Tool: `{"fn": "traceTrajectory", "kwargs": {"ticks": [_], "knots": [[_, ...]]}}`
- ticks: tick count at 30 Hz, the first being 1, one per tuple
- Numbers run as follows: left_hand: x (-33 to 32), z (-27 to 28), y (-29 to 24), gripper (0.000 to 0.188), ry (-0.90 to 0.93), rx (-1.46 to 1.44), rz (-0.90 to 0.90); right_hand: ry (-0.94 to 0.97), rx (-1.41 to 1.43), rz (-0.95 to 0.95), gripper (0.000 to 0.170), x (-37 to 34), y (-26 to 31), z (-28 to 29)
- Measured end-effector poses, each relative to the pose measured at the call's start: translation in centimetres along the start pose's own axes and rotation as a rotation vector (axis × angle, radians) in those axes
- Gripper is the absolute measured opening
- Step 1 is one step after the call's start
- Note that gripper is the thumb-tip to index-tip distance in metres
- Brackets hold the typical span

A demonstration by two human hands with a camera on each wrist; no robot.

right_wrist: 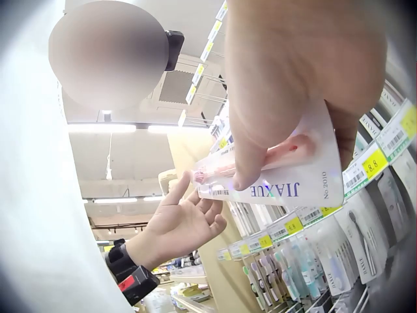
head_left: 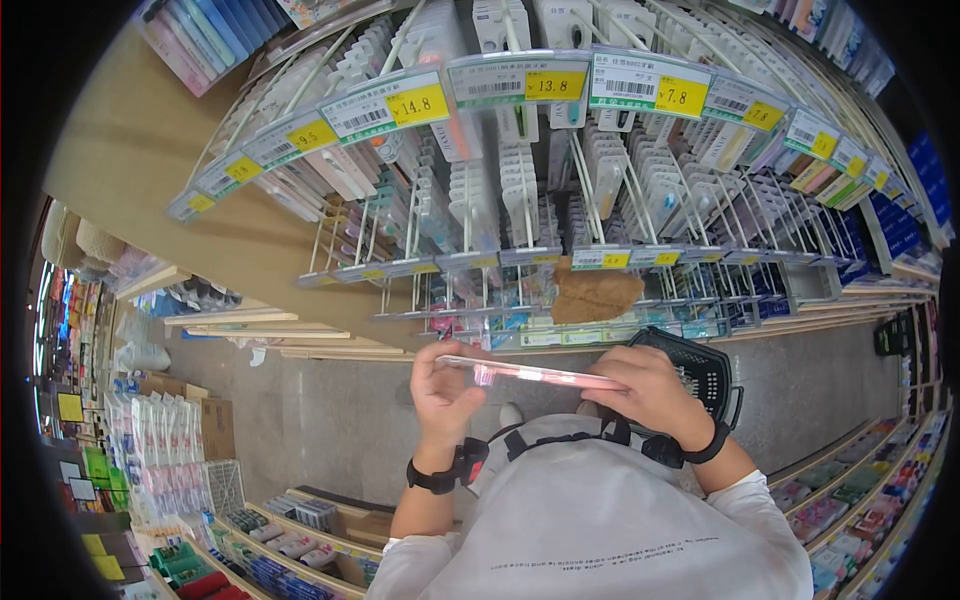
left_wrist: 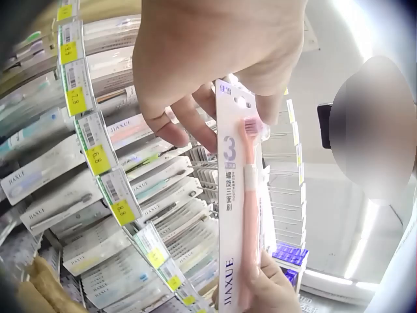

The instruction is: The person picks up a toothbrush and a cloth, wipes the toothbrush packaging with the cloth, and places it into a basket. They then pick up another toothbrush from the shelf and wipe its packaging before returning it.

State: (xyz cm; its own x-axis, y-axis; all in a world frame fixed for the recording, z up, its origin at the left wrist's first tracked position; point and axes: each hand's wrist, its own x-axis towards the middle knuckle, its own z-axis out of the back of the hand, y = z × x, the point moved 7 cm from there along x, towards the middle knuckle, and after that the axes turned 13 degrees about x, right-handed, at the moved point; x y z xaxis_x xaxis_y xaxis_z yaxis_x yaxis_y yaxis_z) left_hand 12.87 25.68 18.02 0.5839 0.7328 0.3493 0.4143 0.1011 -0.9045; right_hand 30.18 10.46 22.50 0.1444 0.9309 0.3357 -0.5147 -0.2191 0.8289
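Note:
A pink toothbrush in a clear-fronted card pack is held between both hands at waist height, edge-on in the head view. In the left wrist view the pack stands upright, its pink toothbrush facing the camera. My left hand pinches the bristle end, thumb at one edge and fingers at the other. At the handle end my right hand grips the card; the right wrist view has its thumb lying across the front, most fingers hidden behind.
Ahead, rows of hanging toothbrush packs fill a rack with price labels. A torn brown cardboard piece hangs at the lower rail. A dark shopping basket is beside the right hand. Lower shelves with goods stand behind the person.

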Motion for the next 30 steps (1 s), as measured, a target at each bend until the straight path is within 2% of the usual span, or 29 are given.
{"fn": "traceTrajectory", "kwargs": {"ticks": [1,5,7,11,13,15,17,18,20,21,23,25,27,29,30], "knots": [[0.1,-0.3,0.0,0.061,0.078,0.074,-0.03,-0.036,-0.07,0.042,0.02,0.0,0.3,0.3],[0.7,-0.3,-1.0,0.061,0.026,0.24,-0.1,-0.117,-0.249,0.142,0.023,-0.1,0.5,0.9],[0.6,-0.3,-0.4,0.057,0.02,0.262,0.074,-0.136,-0.305,0.17,0.024,-0.2,0.4,1.0],[0.5,-0.4,0.2,0.058,0.011,0.317,0.1,-0.188,-0.426,0.235,0.029,-0.2,0.9,1.4],[0.3,-0.9,0.5,0.059,0.024,0.213,0.193,-0.181,-0.375,0.228,0.028,0.0,0.7,1.7],[0.5,-0.9,0.3,0.059,0.048,0.206,0.143,-0.173,-0.322,0.222,0.027,0.0,0.5,1.7],[0.4,-0.8,0.1,0.058,0.068,0.201,0.09,-0.106,-0.144,0.098,0.024,0.0,-0.6,1.3],[0.1,-0.5,0.4,0.052,0.046,0.195,0.125,-0.104,-0.144,0.101,0.024,-0.2,-0.8,1.2],[-0.2,-0.3,0.5,0.046,0.018,0.187,0.156,0.033,0.053,-0.092,0.028,-0.5,-2.7,0.3],[-0.4,-0.4,0.7,0.039,0.022,0.234,0.185,0.04,0.05,-0.09,0.028,-0.4,-2.5,0.2],[-0.6,-0.7,0.7,0.032,0.013,0.278,0.214,0.145,0.252,-0.322,0.033,-0.5,-3.4,-0.9],[-0.6,-1.3,0.8,0.023,-0.033,0.199,0.266,0.214,0.295,-0.331,0.035,-0.7,-3.8,-1.8],[-0.3,-1.7,0.5,0.022,-0.07,0.243,0.266,0.236,0.38,-0.382,0.04,-0.7,-4.3,-2.9],[0.0,-1.7,0.6,0.02,-0.108,0.285,0.267,0.204,0.374,-0.383,0.044,-0.6,-4.1,-3.4],[0.2,-1.8,0.4,0.018,-0.115,0.358,0.225,0.106,0.349,-0.337,0.044,-0.3,-4.1,-2.9]]}}
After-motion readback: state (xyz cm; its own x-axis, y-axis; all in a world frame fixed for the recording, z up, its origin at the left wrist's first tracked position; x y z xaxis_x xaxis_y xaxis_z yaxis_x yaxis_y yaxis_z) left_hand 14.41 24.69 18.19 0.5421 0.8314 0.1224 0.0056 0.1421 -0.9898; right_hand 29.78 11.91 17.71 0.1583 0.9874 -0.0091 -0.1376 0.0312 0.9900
